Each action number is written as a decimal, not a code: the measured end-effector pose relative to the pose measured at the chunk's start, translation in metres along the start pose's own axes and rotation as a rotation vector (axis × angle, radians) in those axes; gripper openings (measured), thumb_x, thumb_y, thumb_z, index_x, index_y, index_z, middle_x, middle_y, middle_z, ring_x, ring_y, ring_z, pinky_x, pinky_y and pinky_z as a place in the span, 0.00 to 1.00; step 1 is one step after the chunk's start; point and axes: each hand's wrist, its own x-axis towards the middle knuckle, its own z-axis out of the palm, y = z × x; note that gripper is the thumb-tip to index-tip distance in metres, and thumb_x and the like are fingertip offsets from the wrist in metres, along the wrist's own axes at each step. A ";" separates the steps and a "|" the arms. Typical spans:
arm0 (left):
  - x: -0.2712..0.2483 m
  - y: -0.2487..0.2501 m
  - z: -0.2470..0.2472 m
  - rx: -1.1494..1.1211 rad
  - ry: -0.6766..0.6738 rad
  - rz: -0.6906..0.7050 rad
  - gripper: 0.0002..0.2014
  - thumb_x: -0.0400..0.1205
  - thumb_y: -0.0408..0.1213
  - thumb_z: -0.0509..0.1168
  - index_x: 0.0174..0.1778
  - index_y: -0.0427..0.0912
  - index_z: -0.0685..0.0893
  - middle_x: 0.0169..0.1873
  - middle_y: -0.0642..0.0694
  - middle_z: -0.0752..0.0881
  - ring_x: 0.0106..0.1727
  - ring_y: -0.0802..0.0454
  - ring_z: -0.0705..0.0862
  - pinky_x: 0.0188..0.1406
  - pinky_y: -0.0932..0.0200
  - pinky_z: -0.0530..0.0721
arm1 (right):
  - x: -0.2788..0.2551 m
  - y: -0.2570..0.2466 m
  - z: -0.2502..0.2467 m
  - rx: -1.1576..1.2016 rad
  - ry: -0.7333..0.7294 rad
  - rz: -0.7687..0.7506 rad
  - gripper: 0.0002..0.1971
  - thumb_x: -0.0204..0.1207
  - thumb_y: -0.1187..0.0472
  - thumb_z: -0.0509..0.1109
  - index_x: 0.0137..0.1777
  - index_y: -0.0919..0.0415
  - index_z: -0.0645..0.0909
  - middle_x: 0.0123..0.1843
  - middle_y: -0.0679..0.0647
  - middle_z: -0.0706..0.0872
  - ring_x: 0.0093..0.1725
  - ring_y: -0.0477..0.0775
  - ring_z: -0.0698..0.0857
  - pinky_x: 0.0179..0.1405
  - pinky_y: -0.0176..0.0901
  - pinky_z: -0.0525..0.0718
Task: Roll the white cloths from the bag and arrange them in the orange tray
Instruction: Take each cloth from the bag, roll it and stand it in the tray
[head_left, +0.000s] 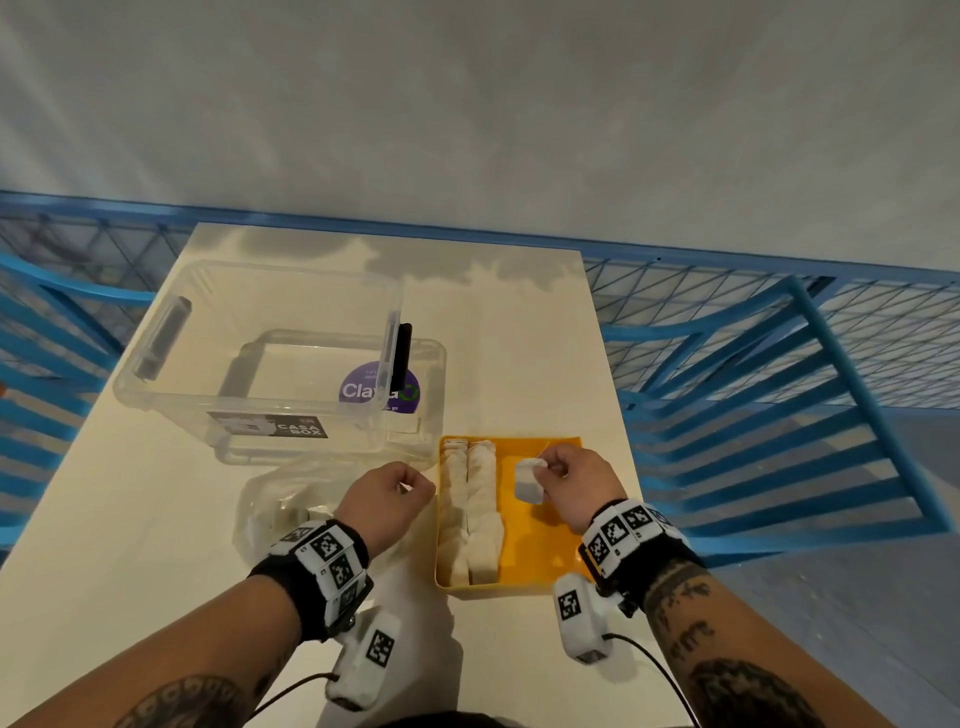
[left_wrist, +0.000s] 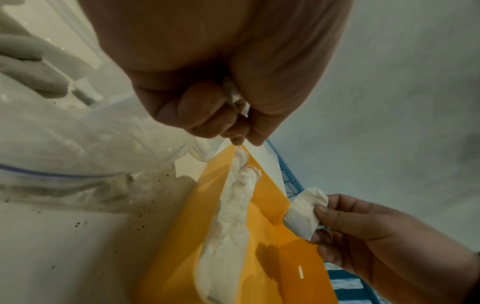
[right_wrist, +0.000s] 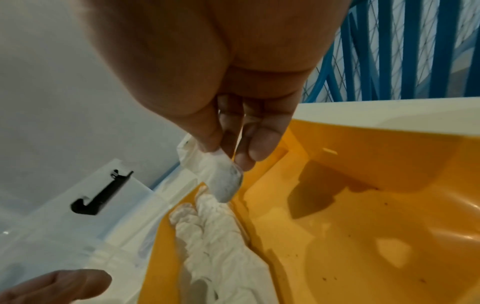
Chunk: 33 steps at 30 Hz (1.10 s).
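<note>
Cream rectangular table (head_left: 156, 519) bears clear plastic storage box (head_left: 260, 353), clear plastic bag (head_left: 280, 509), shallow orange plastic tray (head_left: 540, 561). Two rows of rolled white cloths (head_left: 472, 509) along tray's left side. Right hand (head_left: 576, 480) above tray, thumb and fingertips (left_wrist: 324, 211) pinching small rolled white cloth (head_left: 529, 480); roll hangs clear of tray floor. Left hand (head_left: 387, 496) beside tray's left wall, fingers curled, pinching small white scrap (left_wrist: 232, 94).

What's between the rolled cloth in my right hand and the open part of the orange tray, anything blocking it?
Nothing visible. The right hand holds the rolled cloth over the orange tray, whose bare floor lies open beneath it. The rows of rolled cloths fill only the tray's left side, and the left hand stays outside the tray.
</note>
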 end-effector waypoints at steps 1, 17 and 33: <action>0.002 -0.001 0.002 0.058 0.006 0.002 0.07 0.79 0.48 0.70 0.44 0.49 0.85 0.39 0.49 0.87 0.39 0.52 0.84 0.40 0.55 0.80 | 0.003 0.001 0.003 -0.022 -0.011 0.017 0.04 0.82 0.57 0.66 0.51 0.54 0.82 0.43 0.50 0.85 0.38 0.48 0.81 0.29 0.31 0.74; 0.016 -0.004 0.019 0.304 -0.065 0.007 0.18 0.78 0.50 0.70 0.65 0.56 0.83 0.42 0.56 0.84 0.44 0.57 0.82 0.43 0.64 0.76 | 0.060 0.008 0.050 0.127 0.038 0.265 0.11 0.80 0.56 0.69 0.59 0.54 0.89 0.61 0.53 0.90 0.57 0.56 0.86 0.55 0.39 0.81; 0.017 -0.004 0.016 0.321 -0.091 -0.005 0.14 0.78 0.51 0.70 0.59 0.56 0.85 0.42 0.54 0.84 0.46 0.54 0.84 0.44 0.62 0.80 | 0.066 0.004 0.059 0.180 0.075 0.429 0.09 0.80 0.52 0.70 0.57 0.51 0.86 0.55 0.54 0.90 0.52 0.57 0.88 0.43 0.38 0.81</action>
